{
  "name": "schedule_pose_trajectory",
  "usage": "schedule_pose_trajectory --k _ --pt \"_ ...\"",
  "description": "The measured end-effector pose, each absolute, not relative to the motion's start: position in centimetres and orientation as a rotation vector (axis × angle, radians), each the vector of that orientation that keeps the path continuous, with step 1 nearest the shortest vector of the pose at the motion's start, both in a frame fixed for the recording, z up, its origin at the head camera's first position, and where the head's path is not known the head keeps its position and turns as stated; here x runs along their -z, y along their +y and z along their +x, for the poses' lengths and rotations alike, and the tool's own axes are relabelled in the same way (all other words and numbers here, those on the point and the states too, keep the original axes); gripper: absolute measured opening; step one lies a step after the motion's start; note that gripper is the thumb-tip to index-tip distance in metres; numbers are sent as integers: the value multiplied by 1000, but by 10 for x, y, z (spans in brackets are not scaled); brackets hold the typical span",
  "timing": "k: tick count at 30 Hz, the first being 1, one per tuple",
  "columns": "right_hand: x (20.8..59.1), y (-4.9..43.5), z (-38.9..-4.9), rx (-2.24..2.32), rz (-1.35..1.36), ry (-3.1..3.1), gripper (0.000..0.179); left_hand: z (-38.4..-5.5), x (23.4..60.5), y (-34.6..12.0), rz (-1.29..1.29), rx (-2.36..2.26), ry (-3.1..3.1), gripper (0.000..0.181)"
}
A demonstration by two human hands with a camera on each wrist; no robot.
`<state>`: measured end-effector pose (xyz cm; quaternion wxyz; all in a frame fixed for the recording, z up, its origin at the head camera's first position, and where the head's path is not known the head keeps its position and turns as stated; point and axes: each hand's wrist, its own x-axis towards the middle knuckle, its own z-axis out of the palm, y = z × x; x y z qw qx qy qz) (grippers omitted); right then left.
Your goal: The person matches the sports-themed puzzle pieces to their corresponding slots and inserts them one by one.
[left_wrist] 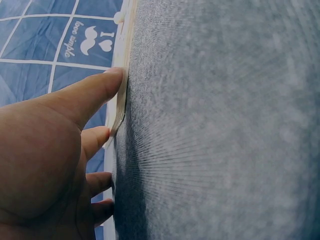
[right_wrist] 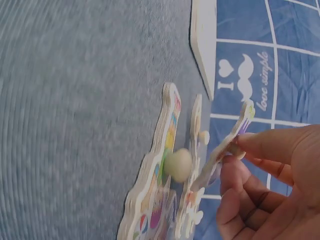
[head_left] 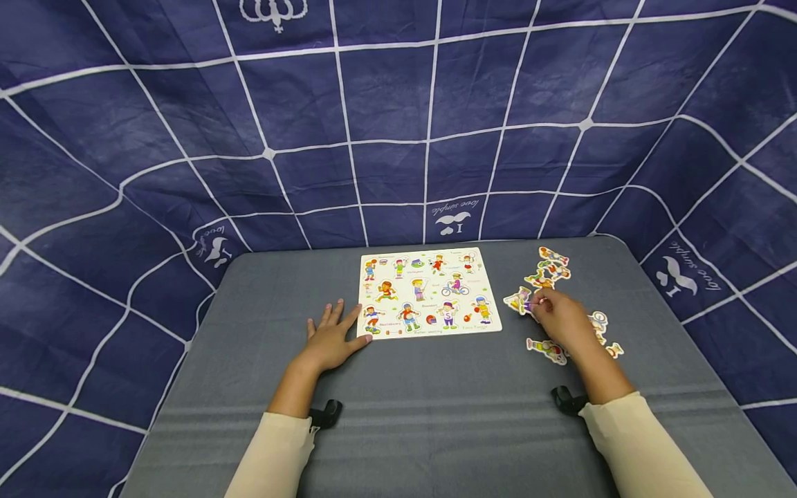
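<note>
My left hand (head_left: pixel 328 344) lies with fingers spread at the lower left corner of the puzzle board (head_left: pixel 429 331), thumb and index finger touching its edge. The board is flat, white, and printed with children playing sports. In the right wrist view, my right hand (right_wrist: pixel 280 175) pinches a thin wooden puzzle piece (right_wrist: pixel 243 120) between thumb and fingers, the piece tilted off the table. Right beside it lie other puzzle pieces; one near piece (right_wrist: pixel 167 135) carries a round wooden knob (right_wrist: pixel 178 165). From the head camera, the right hand partly covers the pieces under it.
Several loose pieces (head_left: pixel 553 257) form a cluster right of the board, with another piece (head_left: pixel 548 351) nearer me and more (head_left: pixel 598 321) beyond the right wrist. A grey cloth (head_left: pixel 423 415) covers the table. Blue gridded curtains (head_left: pixel 386 90) stand behind and at both sides.
</note>
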<state>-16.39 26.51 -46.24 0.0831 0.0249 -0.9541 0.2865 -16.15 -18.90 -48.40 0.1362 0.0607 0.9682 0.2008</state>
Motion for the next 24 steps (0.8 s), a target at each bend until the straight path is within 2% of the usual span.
schedule_pose_trajectory --k 11,24 --pt "464 241 -166 -921 235 -2784 6 -161 484 -188 172 -582 2803 79" --pt "466 205 -175 -955 264 -2826 6 -161 483 -189 181 -600 2801 79"
